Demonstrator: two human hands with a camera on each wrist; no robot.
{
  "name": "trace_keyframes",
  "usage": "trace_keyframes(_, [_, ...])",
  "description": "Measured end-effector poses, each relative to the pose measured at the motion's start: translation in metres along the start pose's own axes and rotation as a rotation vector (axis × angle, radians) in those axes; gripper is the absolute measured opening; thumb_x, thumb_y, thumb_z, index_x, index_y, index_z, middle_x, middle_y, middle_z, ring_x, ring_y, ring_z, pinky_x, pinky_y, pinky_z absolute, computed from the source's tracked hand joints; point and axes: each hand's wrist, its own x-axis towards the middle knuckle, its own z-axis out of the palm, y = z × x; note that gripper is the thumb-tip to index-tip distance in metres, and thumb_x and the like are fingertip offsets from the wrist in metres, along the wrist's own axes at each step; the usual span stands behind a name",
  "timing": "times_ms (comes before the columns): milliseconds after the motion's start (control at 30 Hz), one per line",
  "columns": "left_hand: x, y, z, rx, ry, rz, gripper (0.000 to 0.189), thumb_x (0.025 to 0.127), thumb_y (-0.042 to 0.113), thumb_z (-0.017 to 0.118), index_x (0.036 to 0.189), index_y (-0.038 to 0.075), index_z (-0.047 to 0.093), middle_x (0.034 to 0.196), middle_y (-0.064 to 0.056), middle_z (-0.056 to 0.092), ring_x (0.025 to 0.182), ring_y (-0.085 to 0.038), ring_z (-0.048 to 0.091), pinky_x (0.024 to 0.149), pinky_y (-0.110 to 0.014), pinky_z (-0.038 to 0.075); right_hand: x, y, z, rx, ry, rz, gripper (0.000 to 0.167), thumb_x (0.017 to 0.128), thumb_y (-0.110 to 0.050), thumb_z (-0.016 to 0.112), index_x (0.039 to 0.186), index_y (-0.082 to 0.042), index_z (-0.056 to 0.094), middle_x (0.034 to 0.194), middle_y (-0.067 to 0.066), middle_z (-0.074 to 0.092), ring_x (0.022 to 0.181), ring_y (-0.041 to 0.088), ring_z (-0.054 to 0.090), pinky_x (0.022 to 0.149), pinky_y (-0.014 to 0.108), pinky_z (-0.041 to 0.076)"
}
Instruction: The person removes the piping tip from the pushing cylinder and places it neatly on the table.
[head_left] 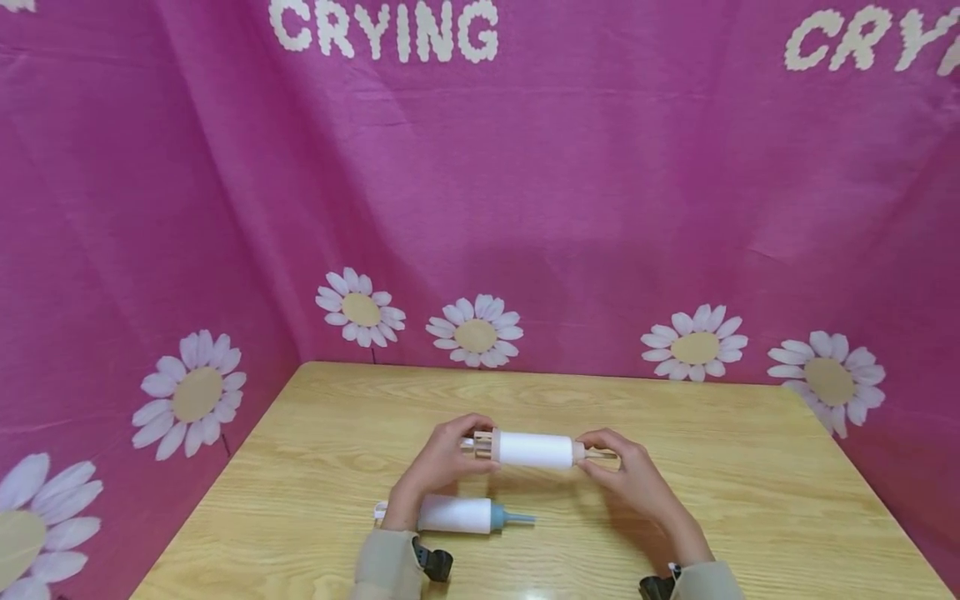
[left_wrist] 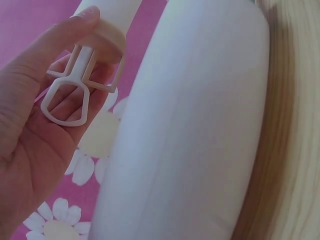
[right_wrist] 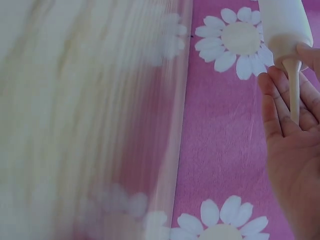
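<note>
We see the beige-ended tube [head_left: 536, 450] crosswise above the table [head_left: 600, 550], the left hand [head_left: 444, 452] pinching its left end, the right hand [head_left: 626, 469] its right end, thumbs and fingers parted only by those ends' thickness. Nearer us, 1 blue-tipped tube [head_left: 459, 514] lies flat.

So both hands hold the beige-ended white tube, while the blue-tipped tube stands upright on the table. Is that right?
Not quite: the blue-tipped tube lies on its side on the table, as the head view shows. The left hand and right hand do hold the beige-ended white tube.
</note>
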Motion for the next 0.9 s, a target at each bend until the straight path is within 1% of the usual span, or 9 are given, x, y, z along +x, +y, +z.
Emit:
trace_keyframes(133, [0.002,0.002,0.006,-0.004,-0.003,-0.005,0.047,0.077,0.022,0.084,0.118,0.014,0.062,0.110,-0.001,0.069,0.102,-0.015,0.062,0.088,-0.027,0.052,-0.004,0.004,-0.005,0.016,0.000,-0.006,0.024,0.086,-0.020,0.075,0.109,-0.022,0.068,0.108,-0.003,0.071,0.101,0.012,0.064,0.086,0.033,0.056])
trace_keyframes(233, [0.003,0.003,0.011,-0.002,-0.001,-0.006,0.047,0.078,0.023,0.083,0.119,0.014,0.062,0.112,-0.001,0.069,0.104,-0.017,0.063,0.090,-0.028,0.052,-0.005,0.007,-0.008,0.025,0.016,-0.030,0.024,0.086,-0.019,0.075,0.109,-0.021,0.068,0.107,-0.003,0.072,0.100,0.010,0.065,0.086,0.031,0.056])
trace_keyframes(500, [0.003,0.007,0.017,-0.016,-0.012,-0.041,0.048,0.079,0.025,0.082,0.121,0.016,0.062,0.117,-0.001,0.069,0.107,-0.019,0.064,0.089,-0.031,0.053,-0.008,0.014,-0.011,0.013,0.036,-0.063,0.025,0.085,-0.015,0.076,0.108,-0.019,0.068,0.106,-0.001,0.072,0.098,0.017,0.067,0.085,0.031,0.057])
trace_keyframes(667, [0.005,0.009,0.018,-0.007,-0.007,-0.034,0.047,0.079,0.026,0.083,0.121,0.017,0.063,0.115,-0.001,0.069,0.105,-0.019,0.063,0.088,-0.032,0.052,-0.010,0.015,-0.013,0.007,0.047,-0.061,0.025,0.084,-0.013,0.076,0.107,-0.018,0.068,0.104,0.000,0.073,0.097,0.014,0.066,0.085,0.031,0.056])
trace_keyframes(767, [0.005,0.010,0.018,-0.009,-0.006,-0.031,0.048,0.079,0.026,0.083,0.121,0.018,0.063,0.115,-0.001,0.069,0.105,-0.018,0.063,0.088,-0.032,0.052,-0.009,0.014,-0.015,0.041,0.021,-0.020,0.025,0.086,-0.016,0.075,0.110,-0.016,0.068,0.107,0.001,0.072,0.099,0.008,0.064,0.088,0.033,0.055])
trace_keyframes(833, [0.006,0.010,0.017,-0.014,-0.008,-0.028,0.048,0.079,0.026,0.083,0.121,0.017,0.063,0.115,-0.001,0.069,0.105,-0.018,0.063,0.088,-0.032,0.052,-0.009,0.013,-0.016,0.102,-0.023,0.052,0.028,0.089,-0.021,0.072,0.115,-0.013,0.067,0.111,0.003,0.071,0.101,0.003,0.062,0.089,0.032,0.054])
trace_keyframes(900, [0.006,0.010,0.017,-0.020,-0.010,-0.024,0.048,0.079,0.026,0.083,0.121,0.016,0.063,0.115,-0.001,0.069,0.105,-0.018,0.063,0.087,-0.031,0.052,-0.008,0.012,-0.018,0.184,-0.067,0.131,0.031,0.094,-0.024,0.067,0.121,-0.009,0.064,0.116,0.007,0.069,0.102,0.000,0.060,0.089,0.030,0.053])
